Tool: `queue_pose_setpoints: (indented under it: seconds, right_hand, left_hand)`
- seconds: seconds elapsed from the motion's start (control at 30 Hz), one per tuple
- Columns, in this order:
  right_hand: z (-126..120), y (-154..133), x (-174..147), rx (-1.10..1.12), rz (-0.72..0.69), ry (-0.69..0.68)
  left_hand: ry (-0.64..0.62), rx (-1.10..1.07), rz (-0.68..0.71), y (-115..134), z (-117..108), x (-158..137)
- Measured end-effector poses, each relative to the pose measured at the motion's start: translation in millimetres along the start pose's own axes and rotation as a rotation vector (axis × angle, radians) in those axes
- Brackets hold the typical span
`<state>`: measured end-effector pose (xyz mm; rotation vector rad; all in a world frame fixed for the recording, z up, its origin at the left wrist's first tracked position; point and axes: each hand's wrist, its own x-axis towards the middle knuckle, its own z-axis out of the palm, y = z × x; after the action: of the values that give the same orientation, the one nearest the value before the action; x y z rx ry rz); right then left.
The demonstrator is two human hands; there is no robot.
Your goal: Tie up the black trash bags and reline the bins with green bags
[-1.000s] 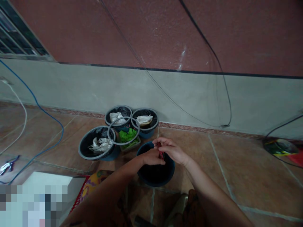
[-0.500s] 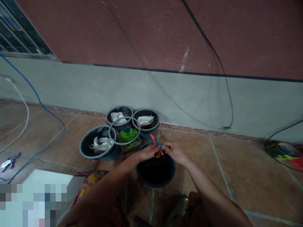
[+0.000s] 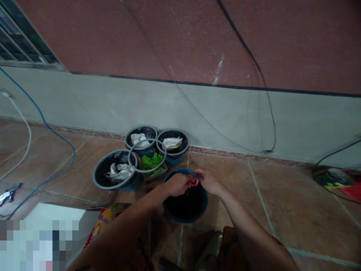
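Both of my hands meet over the far rim of a blue bucket (image 3: 184, 219) on the tiled floor, whose inside looks dark. My left hand (image 3: 177, 184) is closed on a pinkish-red strip (image 3: 193, 182), which looks like ribbon or plastic tie. My right hand (image 3: 208, 181) has its fingers pinched at the strip's other side, close to the rim. The strip bends into a small loop between the hands. Its exact fastening, if any, is hidden by my fingers.
Further left stand lined buckets (image 3: 98, 180) holding white bundles. A grey ring (image 3: 132, 165) rests over a container of bright green pieces (image 3: 152, 161). Blue cable (image 3: 60, 137) and pliers-like tool (image 3: 9, 195) lie left; a wall (image 3: 225, 120) rises behind.
The strip's free end, which pointed up above the rim, now curls down in a loop between my hands. My left hand has shifted slightly right, and its wrist has turned.
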<state>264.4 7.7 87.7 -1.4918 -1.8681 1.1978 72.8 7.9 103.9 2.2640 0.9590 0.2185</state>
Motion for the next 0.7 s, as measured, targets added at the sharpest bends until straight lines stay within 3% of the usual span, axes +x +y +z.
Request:
queue_pose_setpoints:
  seconds: [0.13,0.33,0.53,0.7]
  right_hand:
    - [12.6,0.1,6.3,0.233,-0.025,-0.075]
    - [17.5,-11.0,0.5,0.564,0.05,-0.179]
    - [7.5,-27.6,-4.0,0.618,0.098,-0.172]
    - [7.6,-15.0,-1.0,0.448,0.088,-0.06]
  left_hand:
    - [0.061,0.221,0.047,10.4,-5.6,-6.4]
    - [0.143,0.214,0.034,7.7,-12.8,-8.2]
    - [0.283,0.081,0.09,-1.2,-11.9,-11.0]
    - [0.254,0.098,0.029,-3.2,-13.3,-12.4]
